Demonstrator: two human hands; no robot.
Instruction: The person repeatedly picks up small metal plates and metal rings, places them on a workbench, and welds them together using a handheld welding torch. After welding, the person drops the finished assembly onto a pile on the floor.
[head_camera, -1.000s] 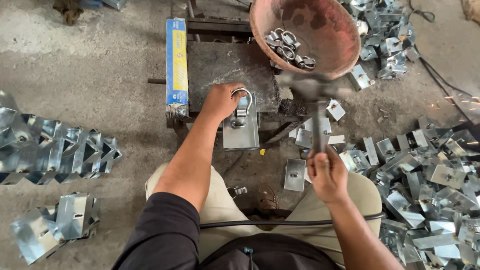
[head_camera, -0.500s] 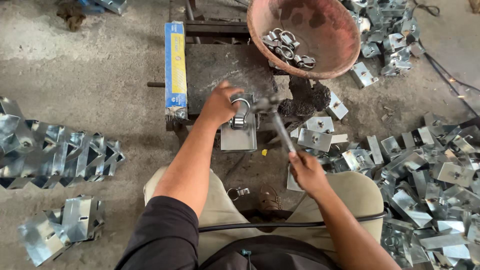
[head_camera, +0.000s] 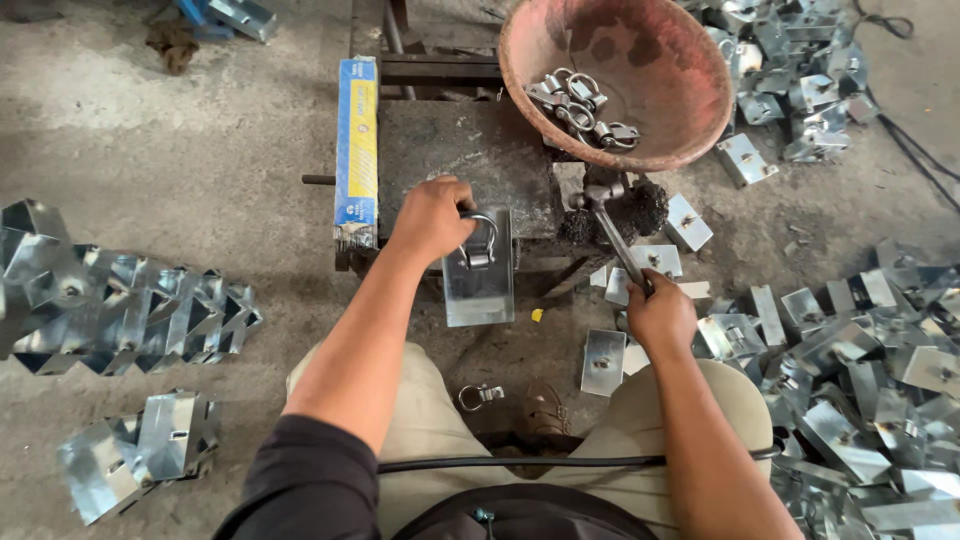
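Note:
My left hand (head_camera: 432, 218) grips a metal ring clasp (head_camera: 480, 243) that sits on a flat galvanised plate (head_camera: 480, 283) resting at the front edge of a dark steel block (head_camera: 460, 160). My right hand (head_camera: 660, 316) holds the handle of a hammer (head_camera: 612, 222), whose head rests low at the block's right edge, beside the plate. A rusty red bowl (head_camera: 690, 110) behind the hammer holds several ring clasps (head_camera: 578, 105).
A blue and yellow box (head_camera: 357, 140) lies along the block's left side. Stacks of folded metal brackets (head_camera: 120, 310) sit at the left. Loose plates (head_camera: 860, 370) cover the floor at the right. One ring clasp (head_camera: 480, 396) lies between my knees, by a cable (head_camera: 520, 463).
The hammer came down from raised above the bowl's rim onto the clasp, then swung aside to the block's right edge. My left hand stayed on the clasp and plate.

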